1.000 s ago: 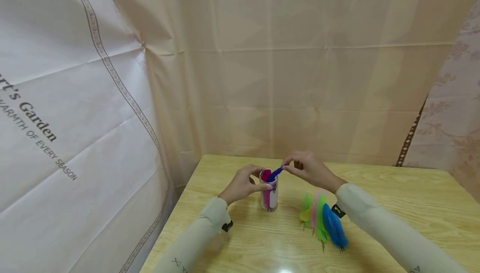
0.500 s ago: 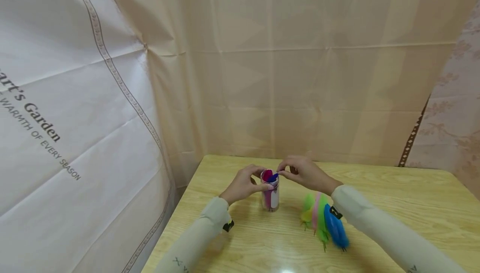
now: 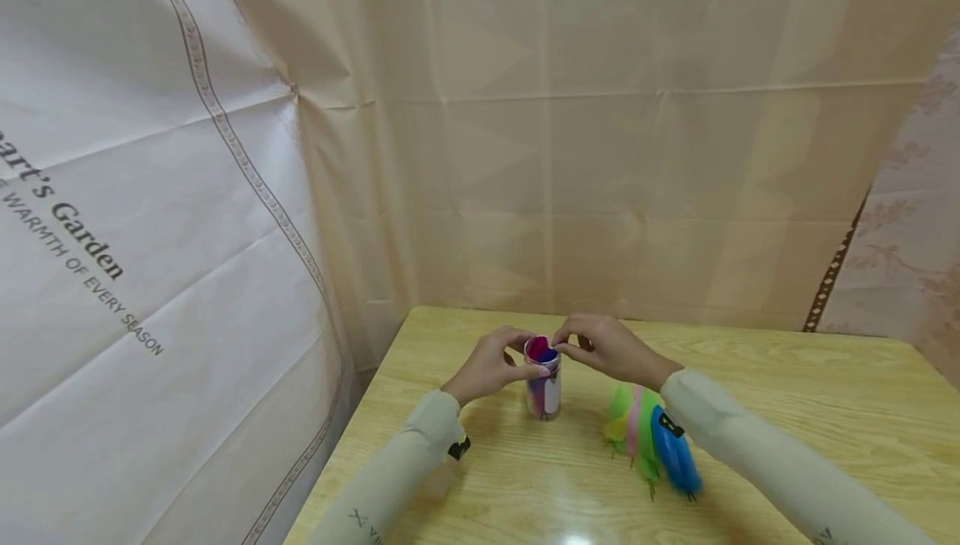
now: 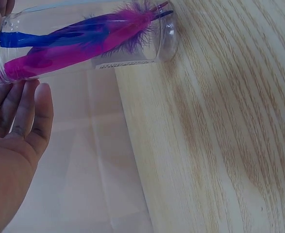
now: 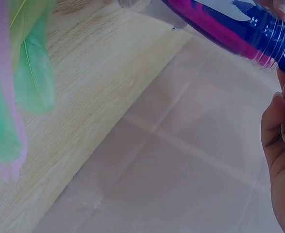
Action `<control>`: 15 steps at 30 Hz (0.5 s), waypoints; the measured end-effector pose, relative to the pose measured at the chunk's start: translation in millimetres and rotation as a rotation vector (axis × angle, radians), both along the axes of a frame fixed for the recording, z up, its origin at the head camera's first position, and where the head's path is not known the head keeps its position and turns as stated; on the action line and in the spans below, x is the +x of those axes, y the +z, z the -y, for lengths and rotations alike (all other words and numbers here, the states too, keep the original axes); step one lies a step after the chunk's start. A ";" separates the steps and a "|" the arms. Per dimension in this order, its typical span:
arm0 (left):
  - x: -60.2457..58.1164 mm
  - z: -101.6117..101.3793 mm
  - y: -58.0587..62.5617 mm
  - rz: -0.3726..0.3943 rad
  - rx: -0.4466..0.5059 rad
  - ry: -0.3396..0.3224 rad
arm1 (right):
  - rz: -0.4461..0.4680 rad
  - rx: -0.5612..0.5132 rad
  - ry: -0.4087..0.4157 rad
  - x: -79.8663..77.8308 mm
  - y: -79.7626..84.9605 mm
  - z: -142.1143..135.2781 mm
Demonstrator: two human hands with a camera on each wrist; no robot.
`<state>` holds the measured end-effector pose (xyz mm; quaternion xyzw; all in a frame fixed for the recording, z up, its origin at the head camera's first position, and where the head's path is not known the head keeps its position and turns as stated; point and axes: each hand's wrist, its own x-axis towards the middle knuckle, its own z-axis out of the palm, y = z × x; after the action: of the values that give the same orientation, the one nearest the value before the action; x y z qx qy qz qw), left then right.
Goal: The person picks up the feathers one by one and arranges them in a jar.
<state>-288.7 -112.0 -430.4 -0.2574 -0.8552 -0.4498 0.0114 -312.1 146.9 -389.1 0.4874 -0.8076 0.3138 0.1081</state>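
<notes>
On far half of table (image 3: 787,399), left hand (image 3: 491,368) gripping jar (image 3: 552,397), right hand (image 3: 609,351) pinching blue feather (image 4: 16,40); sideways push possibly tipping jar.

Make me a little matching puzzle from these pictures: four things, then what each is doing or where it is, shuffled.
Column one
1. left hand
2. right hand
3. clear jar
4. pink feather

Column two
A. lying on the table among green feathers
B. fingertips at the top end of a blue feather
C. standing upright, a magenta feather inside
D. gripping the clear jar near its rim

Pairs: 1-D, 2-B, 3-C, 4-A
</notes>
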 end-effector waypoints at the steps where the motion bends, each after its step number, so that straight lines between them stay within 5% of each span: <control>1: 0.0 -0.1 0.0 0.001 -0.001 0.001 | 0.004 0.002 -0.003 0.1 0.1 -0.1; 15: -1.7 0.3 -1.7 0.001 0.013 0.003 | 0.040 0.001 -0.078 -1.7 -4.7 -18.5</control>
<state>-290.4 -112.3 -432.1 -0.2558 -0.8527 -0.4554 0.0135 -313.9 165.4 -393.8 0.4491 -0.8282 0.3186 0.1041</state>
